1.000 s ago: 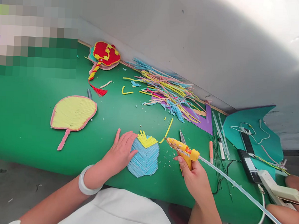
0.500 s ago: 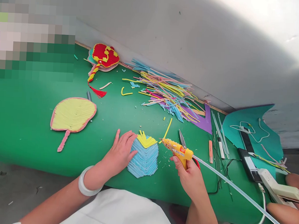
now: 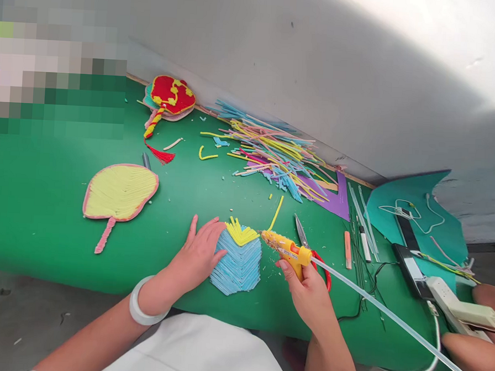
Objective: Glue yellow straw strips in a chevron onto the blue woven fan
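My left hand [image 3: 198, 252] lies flat, fingers spread, on the left side of a small blue fan-shaped piece [image 3: 239, 260] made of glued strips, topped with yellow strips [image 3: 240, 231]. My right hand [image 3: 308, 291] grips a yellow glue gun [image 3: 286, 247] with its nozzle touching the piece's upper right edge. A long clear glue stick [image 3: 390, 317] trails from the back of the gun toward the lower right.
On the green table [image 3: 43, 197] lie a yellow fan with pink edging [image 3: 120, 192], a red and yellow fan with a tassel [image 3: 171, 95], a heap of coloured strips [image 3: 274, 151], red-handled scissors [image 3: 310, 247], purple and teal sheets, a power strip [image 3: 461, 304]. Another person's arm [image 3: 475, 352] is at far right.
My right hand has carried the glue gun leftward until its nozzle reached the blue piece. The scissors behind it have come into view. My left hand stayed put.
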A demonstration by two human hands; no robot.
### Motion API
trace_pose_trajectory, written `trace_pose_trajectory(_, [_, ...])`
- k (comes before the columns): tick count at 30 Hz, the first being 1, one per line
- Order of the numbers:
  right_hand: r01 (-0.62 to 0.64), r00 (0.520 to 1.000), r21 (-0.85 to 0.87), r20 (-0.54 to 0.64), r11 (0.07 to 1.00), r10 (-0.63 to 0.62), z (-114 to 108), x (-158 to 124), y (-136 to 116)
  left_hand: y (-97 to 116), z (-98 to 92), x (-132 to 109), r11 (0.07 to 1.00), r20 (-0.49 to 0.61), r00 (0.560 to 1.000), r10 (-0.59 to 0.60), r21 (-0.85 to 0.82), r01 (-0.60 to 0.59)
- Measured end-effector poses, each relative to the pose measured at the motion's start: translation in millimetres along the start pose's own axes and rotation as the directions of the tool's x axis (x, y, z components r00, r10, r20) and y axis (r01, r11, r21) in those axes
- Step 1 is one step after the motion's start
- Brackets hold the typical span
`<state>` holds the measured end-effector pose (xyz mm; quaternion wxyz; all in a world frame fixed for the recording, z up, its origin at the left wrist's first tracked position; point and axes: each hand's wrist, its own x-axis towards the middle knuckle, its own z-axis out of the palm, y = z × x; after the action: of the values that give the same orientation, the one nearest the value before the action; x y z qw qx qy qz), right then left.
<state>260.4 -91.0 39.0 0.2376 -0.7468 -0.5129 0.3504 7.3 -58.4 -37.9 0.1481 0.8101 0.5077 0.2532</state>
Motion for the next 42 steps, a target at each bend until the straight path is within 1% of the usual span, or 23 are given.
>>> trace_pose_trajectory(8, [0.043, 0.999, 0.029, -0.001, 0.999, -0.043, 3.3, -2.7, -2.3, -0.3, 0.5, -0.1, 0.994, 0.022, 0.999, 0.040, 0.100, -0.042])
trace_pose_trajectory(16, [0.019, 1.000, 0.012, -0.023, 1.000, -0.018, 1.6, -2.1, 4.3, -0.5, 0.2, 1.0, 0.985, 0.043, 0.998, 0.049, 0.165, -0.056])
trace_pose_trajectory(29, [-0.030, 0.998, 0.051, -0.046, 0.998, 0.032, -8.1, 0.1, 11.9, -2.8, 1.5, 0.6, 0.985, 0.051, 0.997, 0.057, 0.161, -0.065])
trace_pose_trajectory(32, [-0.038, 0.997, 0.059, -0.069, 0.998, 0.042, -14.6, 1.7, 16.8, -2.6, 1.3, 0.4, 0.986, 0.048, 0.998, 0.050, 0.154, -0.057])
trace_pose_trajectory(35, [-0.037, 0.991, 0.082, -0.127, 0.996, 0.048, -25.0, 5.3, 22.2, -3.1, 1.3, 0.3, 0.988, 0.044, 0.998, 0.051, 0.140, -0.056])
trace_pose_trajectory(37, [-0.031, 0.985, 0.129, -0.163, 0.991, 0.052, -34.5, 11.4, 26.1, -4.1, 1.7, 0.5, 0.990, 0.042, 0.998, 0.056, 0.129, -0.061])
trace_pose_trajectory(40, [-0.006, 0.980, 0.221, -0.195, 0.975, 0.051, -52.1, 30.7, 34.8, -6.6, 3.1, 0.6, 0.990, 0.027, 0.997, 0.070, 0.122, -0.073])
trace_pose_trajectory(42, [0.001, 0.967, 0.224, -0.248, 0.975, 0.056, -64.7, 50.5, 44.0, -8.4, 4.2, 0.7, 0.989, 0.015, 0.996, 0.083, 0.124, -0.084])
